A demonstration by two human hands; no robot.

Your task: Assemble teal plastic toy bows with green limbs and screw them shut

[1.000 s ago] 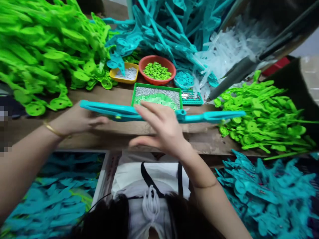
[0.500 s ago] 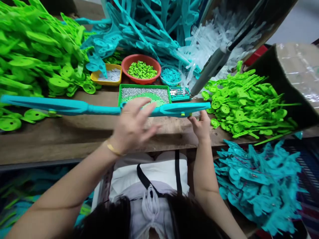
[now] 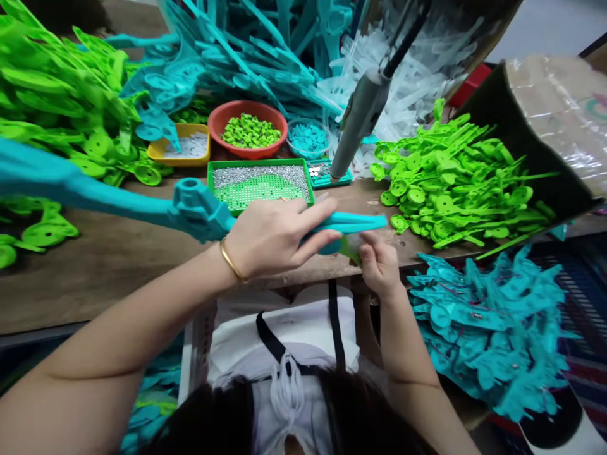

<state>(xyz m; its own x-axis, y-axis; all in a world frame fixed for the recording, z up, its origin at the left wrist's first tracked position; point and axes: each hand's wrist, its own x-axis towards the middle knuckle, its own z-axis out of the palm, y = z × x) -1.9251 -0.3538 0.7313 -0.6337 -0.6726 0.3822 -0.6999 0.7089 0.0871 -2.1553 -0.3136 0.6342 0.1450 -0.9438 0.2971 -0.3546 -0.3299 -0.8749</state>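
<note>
1. Grip of the left hand: wrapped round the long turquoise plastic part, above the counter. Clasped near its right end, the part could tip leftward.
2. Grip of the right hand: fingers curled at a blurred pale-and-green piece; whether they pinch it cannot be told. A loose pinch might drop it.
3. Swinging the part could jolt the green tray, spilling silvery bits.
</note>
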